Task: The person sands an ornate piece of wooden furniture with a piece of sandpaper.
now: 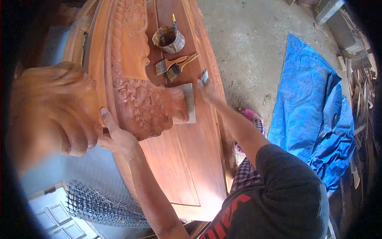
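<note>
A carved, reddish-brown wooden furniture panel (pixel 139 103) with scrolls and a beaded pattern lies across a flat wooden surface. My left hand (pixel 121 139) is closed round its moulded edge, thumb on top and the other fingers mostly hidden. Beyond the panel's rounded end, my right hand (pixel 206 91) is closed on a small grey-white piece (pixel 205 76), too blurred to name. A pale flat block (pixel 191 103) sits against that end, close to my right hand. Two paintbrushes (pixel 171 65) with orange-brown handles lie on the boards, near a stained pot (pixel 170 40) holding a yellow-tipped brush or stick.
Wooden boards (pixel 191 151) extend beneath the carving. At the left a large carved wooden piece (pixel 55 103) rises close to the camera. A blue tarp (pixel 310 107) covers part of the concrete floor (pixel 246 51). Rolled black mesh (pixel 103 207) lies lower left; wood scraps line the right.
</note>
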`<state>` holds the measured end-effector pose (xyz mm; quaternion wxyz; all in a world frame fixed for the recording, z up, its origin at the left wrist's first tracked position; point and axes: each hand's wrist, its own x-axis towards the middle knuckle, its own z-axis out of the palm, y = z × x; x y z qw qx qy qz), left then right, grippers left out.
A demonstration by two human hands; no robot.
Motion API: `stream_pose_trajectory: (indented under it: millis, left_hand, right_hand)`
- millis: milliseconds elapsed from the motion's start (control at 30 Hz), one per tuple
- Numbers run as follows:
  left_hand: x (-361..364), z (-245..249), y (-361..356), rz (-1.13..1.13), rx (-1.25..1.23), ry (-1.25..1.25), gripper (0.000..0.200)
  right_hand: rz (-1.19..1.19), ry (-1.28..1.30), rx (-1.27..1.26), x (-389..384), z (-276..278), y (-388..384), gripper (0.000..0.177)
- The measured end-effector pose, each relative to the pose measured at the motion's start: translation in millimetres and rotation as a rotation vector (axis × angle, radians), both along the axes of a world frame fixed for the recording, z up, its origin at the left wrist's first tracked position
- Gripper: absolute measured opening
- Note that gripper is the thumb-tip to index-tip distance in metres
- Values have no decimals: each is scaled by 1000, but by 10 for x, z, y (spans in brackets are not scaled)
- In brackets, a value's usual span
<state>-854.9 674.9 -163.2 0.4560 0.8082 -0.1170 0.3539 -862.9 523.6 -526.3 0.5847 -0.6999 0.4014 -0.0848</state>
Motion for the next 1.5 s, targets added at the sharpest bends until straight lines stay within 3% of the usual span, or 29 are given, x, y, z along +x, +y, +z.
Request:
stream_pose_trajectory:
  millis: [33, 67, 100, 133, 200, 300, 367, 433, 467, 533, 600, 667, 833, 867, 900, 967, 1000, 1067, 1167, 1200, 1267, 1367, 1400, 1467, 1500]
  left_hand:
    - [-15, 2, -9, 6, -8, -2, 55]
    - [-12, 6, -34, 11, -21, -6, 55]
    - [-1, 4, -55, 7, -31, -9, 55]
    - [-1, -4, -55, 6, -63, 8, 55]
    - [-30, -3, -26, 17, -88, 26, 55]
    - [-20, 28, -22, -4, -53, 109, 55]
    - [17, -8, 3, -39, -63, 56, 53]
    - [62, -35, 35, -70, -63, 32, 52]
    - [67, -48, 42, -111, -74, 4, 51]
    - [30, -12, 19, -112, -84, 52, 53]
    - [13, -15, 4, -117, -96, 97, 58]
    - [23, -28, -27, -56, -72, -26, 50]
    - [40, -22, 46, -52, -96, 59, 55]
    - [26, -4, 48, -67, -85, 92, 60]
    - [8, 2, 43, -58, -88, 85, 60]
    - [0, 17, 25, -42, -22, 69, 58]
    - [14, 15, 35, -40, -14, 61, 58]
    - [31, -19, 54, -71, -115, 118, 54]
    - [10, -18, -7, -113, -152, 110, 48]
    - [10, -17, -24, -104, -148, 110, 48]
    - [-7, -6, -34, -105, -262, 199, 49]
    - [-49, 26, -81, 11, -260, 260, 41]
    - [-60, 44, -75, 30, -269, 251, 41]
    - [-58, 43, -65, 27, -164, 259, 38]
    - [-57, 45, -72, 46, -184, 244, 38]
  right_hand:
    - [-37, -94, 36, -269, -10, 194, 67]
    - [12, 121, 66, -577, 131, 351, 64]
    - [-74, 48, 45, -867, -160, 720, 62]
    - [-71, -30, 35, -1314, 97, 914, 57]
    - [-9, -51, 231, -1967, 296, 1253, 67]
    - [162, 37, 223, -2024, 307, 1190, 71]
    - [50, -88, 155, -1540, 328, 921, 70]
    - [-57, -127, 149, -824, 34, 596, 57]
    - [15, -63, 124, -527, 143, 277, 60]
    - [73, -120, 107, 240, -414, -156, 64]
    - [74, -120, 79, 369, -177, -220, 65]
    - [-50, 22, -81, 269, -31, -94, 52]
    - [-8, -110, 183, -1695, 369, 1051, 48]
    - [31, -7, 258, -2180, 98, 1431, 45]
    - [133, 52, 421, -2557, 347, 1523, 53]
    - [183, 11, 411, -2735, 195, 1581, 57]
    - [220, -21, 399, -2725, 131, 1608, 62]
    - [57, -184, 241, -2077, 73, 1298, 67]
    - [-38, -213, 145, -741, 150, 458, 52]
    - [-87, -388, 39, -247, -111, 246, 54]
    - [49, -77, 32, 326, -249, -225, 56]
    - [27, -33, 65, 605, -116, -408, 57]
    - [-27, -314, 91, 607, -529, -285, 57]
    - [-26, -260, 142, -12, 173, -35, 55]
    - [-48, -192, 193, -326, 219, 200, 35]
